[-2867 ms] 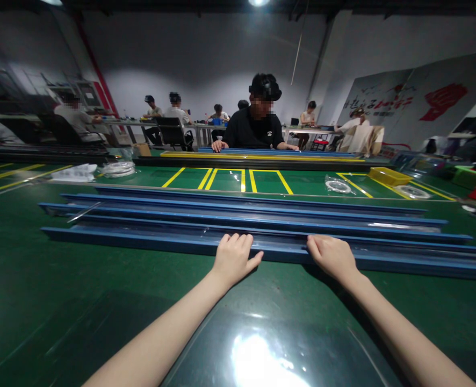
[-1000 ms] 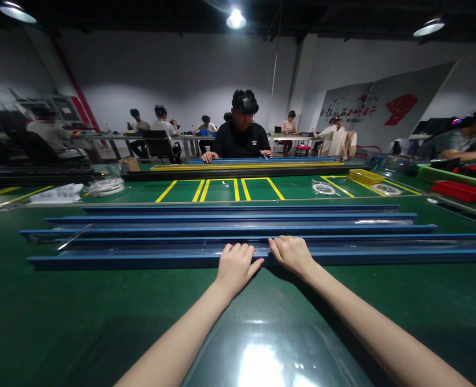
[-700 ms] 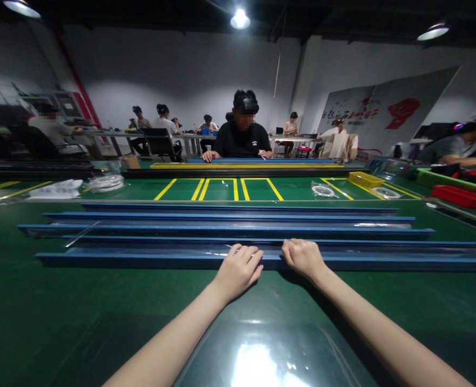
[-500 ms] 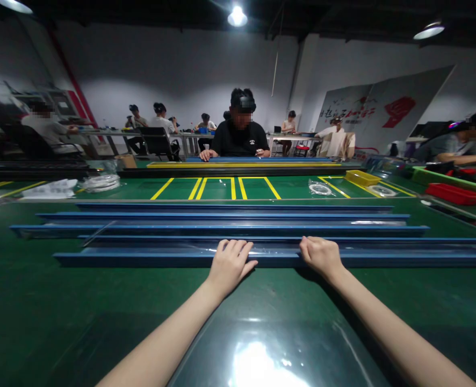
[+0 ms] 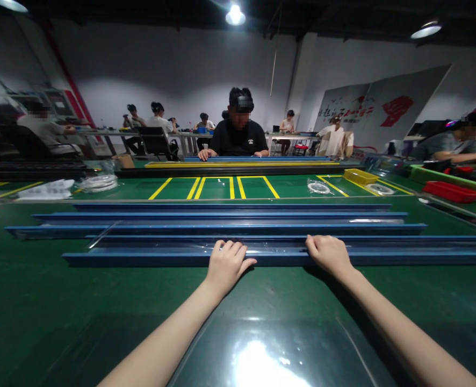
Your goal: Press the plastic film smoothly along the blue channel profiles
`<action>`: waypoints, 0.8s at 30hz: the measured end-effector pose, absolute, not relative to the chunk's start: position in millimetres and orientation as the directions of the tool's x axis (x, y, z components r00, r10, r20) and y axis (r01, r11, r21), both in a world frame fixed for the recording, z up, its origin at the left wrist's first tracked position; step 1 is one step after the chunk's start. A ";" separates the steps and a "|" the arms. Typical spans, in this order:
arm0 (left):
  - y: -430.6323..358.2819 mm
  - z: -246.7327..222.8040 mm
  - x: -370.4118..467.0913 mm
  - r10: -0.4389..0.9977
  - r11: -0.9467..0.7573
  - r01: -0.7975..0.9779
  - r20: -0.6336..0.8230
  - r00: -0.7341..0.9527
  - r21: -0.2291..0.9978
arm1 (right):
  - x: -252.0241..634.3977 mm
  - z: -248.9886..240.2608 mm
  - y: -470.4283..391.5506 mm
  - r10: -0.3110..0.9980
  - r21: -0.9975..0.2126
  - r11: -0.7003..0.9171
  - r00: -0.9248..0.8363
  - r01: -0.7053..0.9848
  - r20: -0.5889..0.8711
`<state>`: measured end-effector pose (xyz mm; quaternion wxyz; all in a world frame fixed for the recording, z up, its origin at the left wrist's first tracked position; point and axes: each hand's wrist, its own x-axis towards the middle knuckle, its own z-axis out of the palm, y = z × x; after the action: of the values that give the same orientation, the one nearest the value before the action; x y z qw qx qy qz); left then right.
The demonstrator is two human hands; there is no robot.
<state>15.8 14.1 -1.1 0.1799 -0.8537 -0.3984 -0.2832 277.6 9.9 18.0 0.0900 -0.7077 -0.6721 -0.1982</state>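
A long blue channel (image 5: 149, 260) lies crosswise on the green table, nearest to me, with clear film inside it. My left hand (image 5: 228, 263) rests over its front wall, fingers curled into the channel and thumb on the near side. Further right, my right hand (image 5: 329, 255) is closed in a fist over the same channel, and what its fingers pinch is too small to make out. Beyond the near channel lie more blue channels (image 5: 217, 229), roughly parallel. A clear strip (image 5: 104, 235) slants out at the near channel's left end.
Clear sheet (image 5: 206, 355) covers the table before me. Further off are yellow tape lines (image 5: 232, 188), white coils (image 5: 99, 184), a yellow tray (image 5: 360, 177), a red tray (image 5: 451, 192) and black bars (image 5: 222, 172). A person (image 5: 240, 137) sits opposite.
The near channel's left end has shifted to the right. My right hand has moved slightly right, while my left hand stays nearly in place.
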 end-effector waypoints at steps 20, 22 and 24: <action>15.7 -4.1 16.3 0.565 -0.604 0.790 0.644 0.516 -0.103 | 233.6 26.3 15.7 0.903 0.073 0.208 -0.221 0.975 0.369; 15.5 -3.8 16.4 0.561 -0.607 0.788 0.647 0.516 -0.103 | 234.2 25.8 15.2 0.904 0.073 0.204 -0.217 0.976 0.368; 15.1 -3.5 16.5 0.564 -0.604 0.790 0.646 0.515 -0.103 | 235.2 25.5 13.9 0.902 0.078 0.203 -0.217 0.976 0.372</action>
<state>16.5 15.1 -3.5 0.1965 -0.8478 -0.3992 -0.2885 235.2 13.9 25.5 0.1232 -0.6133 -0.7657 -0.1498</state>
